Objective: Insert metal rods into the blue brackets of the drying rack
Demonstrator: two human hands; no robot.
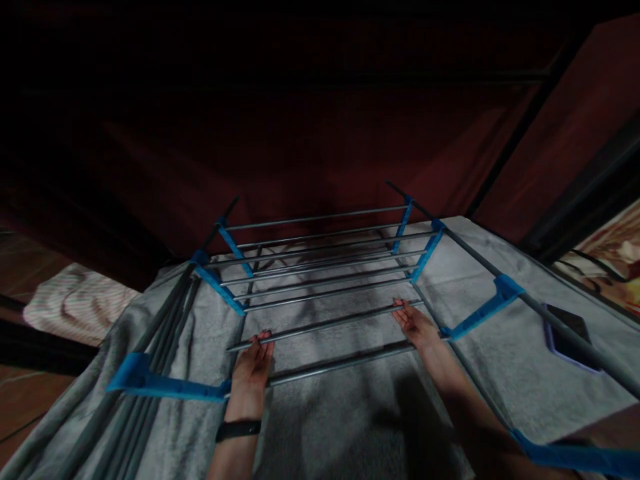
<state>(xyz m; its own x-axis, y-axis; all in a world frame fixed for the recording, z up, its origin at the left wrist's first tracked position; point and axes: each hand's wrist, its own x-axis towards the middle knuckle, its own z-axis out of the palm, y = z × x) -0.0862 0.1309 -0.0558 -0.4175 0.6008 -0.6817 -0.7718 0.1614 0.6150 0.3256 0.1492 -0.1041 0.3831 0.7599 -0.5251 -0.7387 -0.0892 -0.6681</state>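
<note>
A metal drying rack [320, 273] with grey rods and blue plastic joints stands low over a grey cloth. My left hand [251, 368] reaches forward with its fingers stretched out, the fingertips touching a loose-looking grey rod [325, 325] at its left end. A black band sits on that wrist. My right hand [415, 325] lies with fingers extended on the same rod's right end, close to a blue joint [483, 309]. A second rod [345, 363] runs beneath both hands.
The grey cloth [350, 427] covers the surface under the rack. A dark phone [567, 333] lies on it at the right. A striped cloth [75, 303] sits at the left. Dark red fabric walls [320, 147] with black poles close off the back.
</note>
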